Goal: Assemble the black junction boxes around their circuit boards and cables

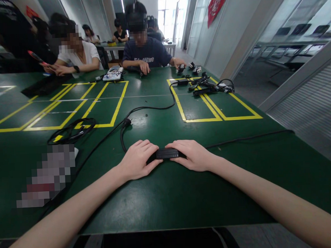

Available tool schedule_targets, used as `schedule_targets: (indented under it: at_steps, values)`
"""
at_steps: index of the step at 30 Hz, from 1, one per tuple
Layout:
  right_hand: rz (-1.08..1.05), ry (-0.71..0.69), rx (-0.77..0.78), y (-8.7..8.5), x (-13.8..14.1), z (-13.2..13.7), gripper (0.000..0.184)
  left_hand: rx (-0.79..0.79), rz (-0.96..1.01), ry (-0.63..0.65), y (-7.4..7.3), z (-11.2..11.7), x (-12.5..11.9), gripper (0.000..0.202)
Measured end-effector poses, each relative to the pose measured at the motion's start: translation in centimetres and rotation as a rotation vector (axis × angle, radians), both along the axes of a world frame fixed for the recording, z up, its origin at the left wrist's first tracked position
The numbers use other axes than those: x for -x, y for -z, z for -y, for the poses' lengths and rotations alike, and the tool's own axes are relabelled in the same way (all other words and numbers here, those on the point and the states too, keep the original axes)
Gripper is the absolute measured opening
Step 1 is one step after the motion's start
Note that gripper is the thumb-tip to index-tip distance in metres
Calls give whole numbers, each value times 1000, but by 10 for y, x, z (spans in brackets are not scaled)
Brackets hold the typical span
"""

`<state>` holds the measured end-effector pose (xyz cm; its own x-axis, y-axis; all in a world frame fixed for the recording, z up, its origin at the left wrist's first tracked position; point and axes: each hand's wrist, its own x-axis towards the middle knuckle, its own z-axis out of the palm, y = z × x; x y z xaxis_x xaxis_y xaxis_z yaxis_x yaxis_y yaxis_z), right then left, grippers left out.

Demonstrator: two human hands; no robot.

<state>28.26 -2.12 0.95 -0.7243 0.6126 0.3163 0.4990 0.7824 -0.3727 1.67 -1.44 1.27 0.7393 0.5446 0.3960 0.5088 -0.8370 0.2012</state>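
Observation:
A black power adapter (167, 153) lies level between my two hands, just above or on the green table (147, 206). My left hand (141, 158) is closed on its left end, thumb at the near side and fingers at the far side. On the right end, my right hand (192, 155) grips it in the same way. One black cord (123, 135) curves away behind my left hand and has a plug (127, 122) on the table. Another black cable (249, 137) runs right from behind my right hand toward the table's edge.
A coiled black cable (71, 130) lies at the left, beyond a blurred-out object (48, 176). Yellow tape (120, 104) marks rectangles on the table. Black cables and parts (205, 86) are heaped at the far right. Across the table sits a person in a dark shirt (147, 52), near a white device (113, 73).

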Motion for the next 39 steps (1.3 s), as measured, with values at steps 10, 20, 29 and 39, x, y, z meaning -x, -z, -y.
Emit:
schedule_targets:
  at_steps: [10,20,29,39]
  values:
    - [29,-3,-129,0,2,3,36,-58,28,25,0,5,-2,40]
    - [116,-42,-600,0,0,5,34,451,42,-131,-9,7,-7,38]
    - [90,-41,-629,-1,-2,4,33,555,246,-163,-10,16,-7,31]
    - [-121,-27,-274,0,3,5,31,103,135,-62,5,5,-1,32]
